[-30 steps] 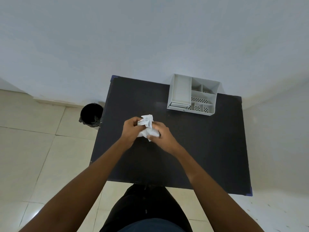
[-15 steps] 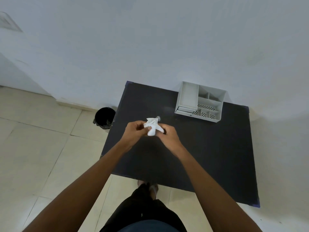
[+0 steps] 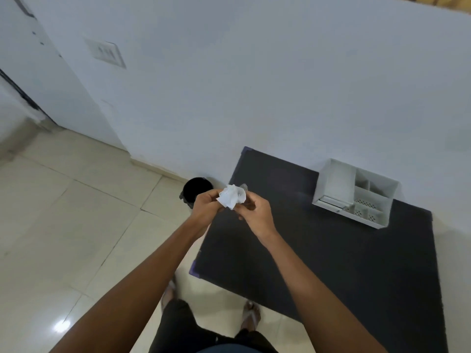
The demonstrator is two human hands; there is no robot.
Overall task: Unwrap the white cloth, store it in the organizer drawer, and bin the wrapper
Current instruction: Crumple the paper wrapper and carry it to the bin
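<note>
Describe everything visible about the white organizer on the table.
The organizer is a white, plastic-looking box standing on the black table near the far right edge, close to the wall. It has one long compartment on the left and smaller ones on the right, some with perforated floors. A low drawer front shows at its near left. Neither hand touches it.

Setting: you stand in a plain indoor room, likely a home or small office.
Floor: glossy cream tiles [image 3: 76,225].
Wall: bare white wall [image 3: 254,85] bearing a switch plate [image 3: 107,53].
Furniture: a black table [image 3: 331,250] against the wall, carrying a white desk organizer [image 3: 339,182].
Waste: a black bin [image 3: 196,189] beside the table.
</note>
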